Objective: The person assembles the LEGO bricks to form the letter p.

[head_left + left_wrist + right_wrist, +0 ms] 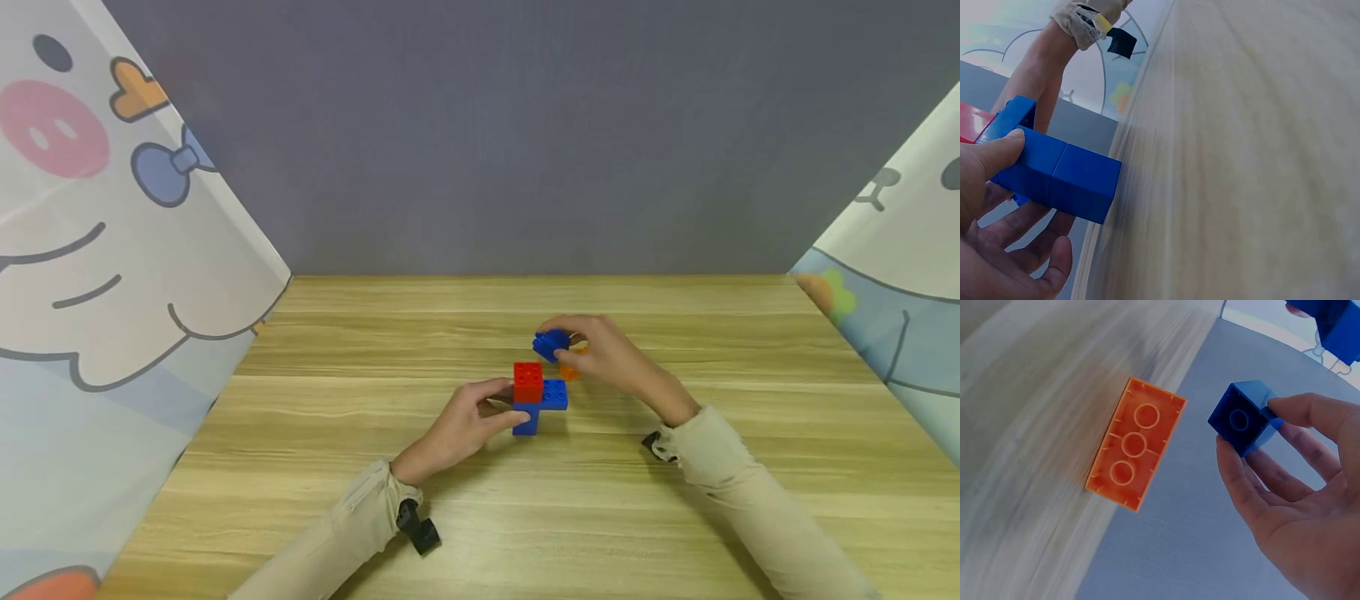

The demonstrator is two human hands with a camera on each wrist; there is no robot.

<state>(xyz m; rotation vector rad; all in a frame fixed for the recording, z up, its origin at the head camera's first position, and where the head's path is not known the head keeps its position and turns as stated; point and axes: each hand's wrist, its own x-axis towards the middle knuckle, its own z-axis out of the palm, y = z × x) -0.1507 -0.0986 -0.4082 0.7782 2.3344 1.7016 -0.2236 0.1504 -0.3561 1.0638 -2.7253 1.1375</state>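
Observation:
My left hand (459,427) grips a small stack of toy building bricks between thumb and fingers. A red brick (528,382) tops the stack, a blue brick (555,394) juts out to the right, and blue bricks (1069,175) form the column below. Beyond the stack, my right hand (606,357) pinches a separate blue brick (551,344), whose hollow underside shows in the right wrist view. Close to that hand is an orange brick (1135,445) on the table, its hollow underside facing the right wrist camera; the hand partly hides it in the head view.
The wooden table (315,433) ends at a grey panel (495,142) behind. Cartoon-printed panels (82,275) flank it left and right. A small black device (417,527) hangs at the left cuff, and another (654,446) at the right cuff.

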